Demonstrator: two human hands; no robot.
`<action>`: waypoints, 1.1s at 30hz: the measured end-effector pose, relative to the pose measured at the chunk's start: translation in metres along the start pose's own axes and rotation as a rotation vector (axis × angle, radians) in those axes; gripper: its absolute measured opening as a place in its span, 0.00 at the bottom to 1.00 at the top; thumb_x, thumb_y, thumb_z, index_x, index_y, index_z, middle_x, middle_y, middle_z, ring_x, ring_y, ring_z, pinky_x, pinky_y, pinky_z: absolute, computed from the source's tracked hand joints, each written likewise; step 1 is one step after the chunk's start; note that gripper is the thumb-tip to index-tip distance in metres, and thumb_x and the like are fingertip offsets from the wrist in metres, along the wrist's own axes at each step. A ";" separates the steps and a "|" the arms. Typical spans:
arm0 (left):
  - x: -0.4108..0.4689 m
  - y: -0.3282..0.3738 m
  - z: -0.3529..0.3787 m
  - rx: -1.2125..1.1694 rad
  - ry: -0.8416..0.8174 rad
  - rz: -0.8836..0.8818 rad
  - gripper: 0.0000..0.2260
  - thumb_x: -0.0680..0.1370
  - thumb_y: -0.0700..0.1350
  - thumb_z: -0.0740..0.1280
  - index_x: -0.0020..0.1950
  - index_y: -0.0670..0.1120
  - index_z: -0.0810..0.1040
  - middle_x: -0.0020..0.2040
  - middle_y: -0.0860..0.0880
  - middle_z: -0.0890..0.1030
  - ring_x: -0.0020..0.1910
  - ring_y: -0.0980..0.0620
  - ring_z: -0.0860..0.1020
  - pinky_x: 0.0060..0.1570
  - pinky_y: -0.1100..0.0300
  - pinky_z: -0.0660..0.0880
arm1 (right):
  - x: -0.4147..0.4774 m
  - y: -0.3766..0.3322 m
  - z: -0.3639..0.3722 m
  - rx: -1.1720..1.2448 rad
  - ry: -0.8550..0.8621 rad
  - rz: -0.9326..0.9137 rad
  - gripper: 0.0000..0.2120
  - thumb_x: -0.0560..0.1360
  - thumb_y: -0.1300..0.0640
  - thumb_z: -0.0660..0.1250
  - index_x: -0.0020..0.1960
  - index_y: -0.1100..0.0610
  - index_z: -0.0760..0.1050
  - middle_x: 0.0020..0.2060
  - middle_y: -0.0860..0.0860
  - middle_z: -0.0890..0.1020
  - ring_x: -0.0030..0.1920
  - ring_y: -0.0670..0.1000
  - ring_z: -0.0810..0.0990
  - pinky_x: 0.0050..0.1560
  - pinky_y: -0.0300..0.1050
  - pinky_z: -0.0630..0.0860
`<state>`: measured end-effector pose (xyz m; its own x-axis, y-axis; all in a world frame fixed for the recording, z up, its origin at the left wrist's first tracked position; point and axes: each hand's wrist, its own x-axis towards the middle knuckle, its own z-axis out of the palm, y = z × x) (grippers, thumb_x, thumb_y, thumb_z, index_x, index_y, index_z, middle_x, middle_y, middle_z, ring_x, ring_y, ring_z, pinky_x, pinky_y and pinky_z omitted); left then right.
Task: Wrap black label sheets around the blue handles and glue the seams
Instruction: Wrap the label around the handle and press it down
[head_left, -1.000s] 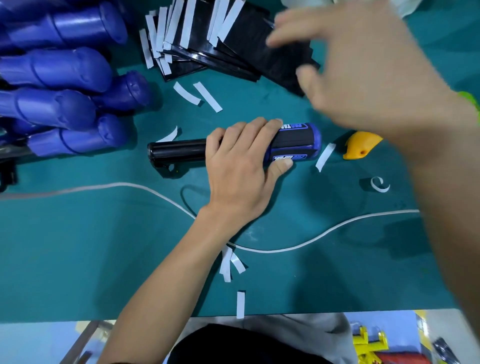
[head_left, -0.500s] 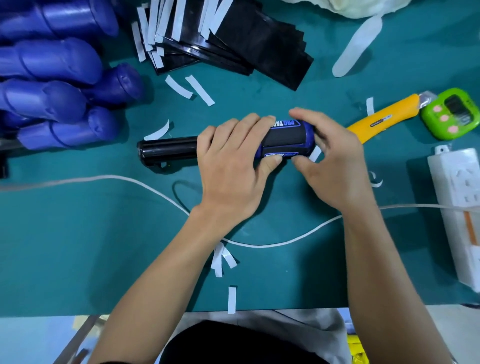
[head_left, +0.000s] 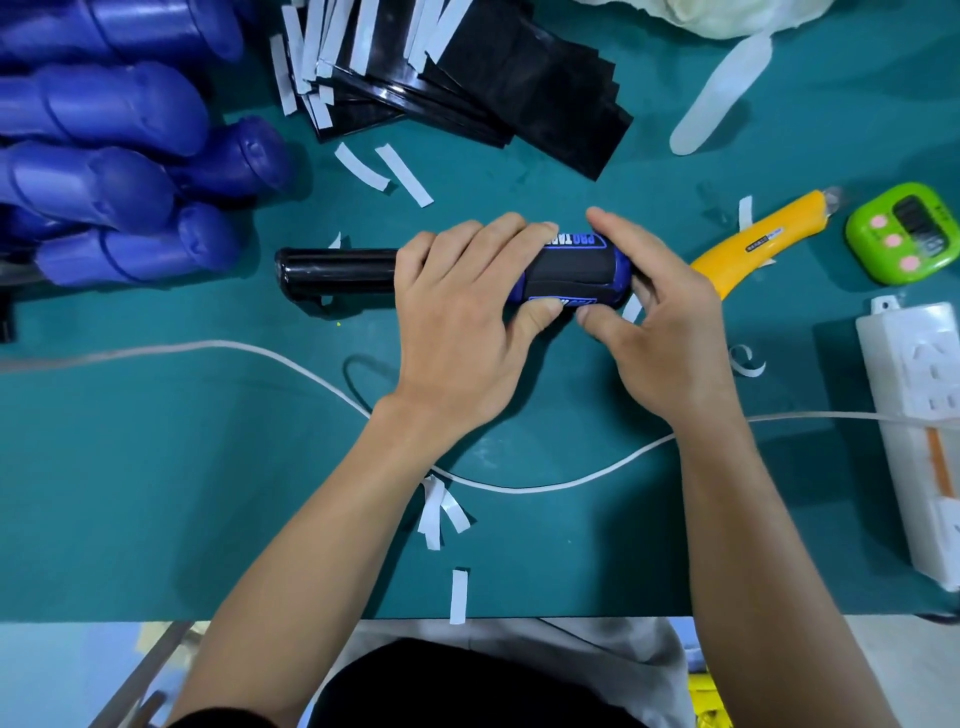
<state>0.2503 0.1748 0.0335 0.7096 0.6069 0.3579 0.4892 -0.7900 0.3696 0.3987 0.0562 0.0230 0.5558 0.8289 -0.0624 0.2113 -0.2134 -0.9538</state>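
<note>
Teal matting (head_left: 156, 519) covers the bench, and at its middle the handle in work (head_left: 571, 273) lies crosswise, its black shaft end (head_left: 337, 270) pointing left; whether it rests on the mat or hovers just above it cannot be told. A black label (head_left: 569, 267) already sits round the blue grip, printed lettering showing at its far and near edges. The left hand (head_left: 457, 322) is curled over the handle's middle, fingers across the top and thumb pressed to the near side. The right hand (head_left: 660, 322) pinches the butt end, fingers over the far edge and thumb beside the left thumb. Both thumbs meet along the near side, so the step in hand looks like smoothing and pressing the label's seam closed. The next move probably calls for firm, even pressure along that seam while the left hand stops the handle rolling, then a turn to check for lifted corners. The stack of black label sheets (head_left: 519, 88) lies at the far edge, the bare blue handles (head_left: 114, 171) are heaped at far left, and peeled white backing strips (head_left: 405, 174) are scattered about. A yellow utility knife (head_left: 753, 244) lies just right of the hands; no glue tool can be made out for certain
</note>
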 end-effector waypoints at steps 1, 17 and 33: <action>0.000 0.000 0.000 -0.003 0.000 -0.001 0.21 0.82 0.61 0.63 0.69 0.51 0.80 0.66 0.55 0.81 0.61 0.49 0.76 0.66 0.54 0.60 | 0.000 0.000 0.000 0.004 -0.005 -0.001 0.36 0.71 0.68 0.73 0.74 0.44 0.71 0.70 0.49 0.78 0.71 0.53 0.77 0.73 0.58 0.74; -0.001 0.003 -0.002 -0.022 -0.016 -0.031 0.19 0.83 0.58 0.64 0.69 0.51 0.80 0.66 0.56 0.80 0.62 0.50 0.75 0.66 0.58 0.58 | 0.000 -0.002 -0.003 0.075 -0.066 0.006 0.29 0.77 0.65 0.70 0.74 0.46 0.69 0.72 0.52 0.76 0.73 0.52 0.75 0.76 0.57 0.71; 0.003 0.012 0.001 -0.010 0.022 -0.113 0.17 0.79 0.58 0.69 0.64 0.51 0.82 0.62 0.56 0.82 0.61 0.50 0.76 0.65 0.54 0.61 | 0.001 -0.001 0.000 0.099 -0.034 0.039 0.28 0.78 0.65 0.67 0.74 0.46 0.70 0.72 0.54 0.77 0.72 0.52 0.76 0.75 0.58 0.72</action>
<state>0.2588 0.1668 0.0384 0.6388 0.6941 0.3319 0.5603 -0.7153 0.4176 0.3990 0.0572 0.0244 0.5341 0.8385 -0.1081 0.1084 -0.1948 -0.9748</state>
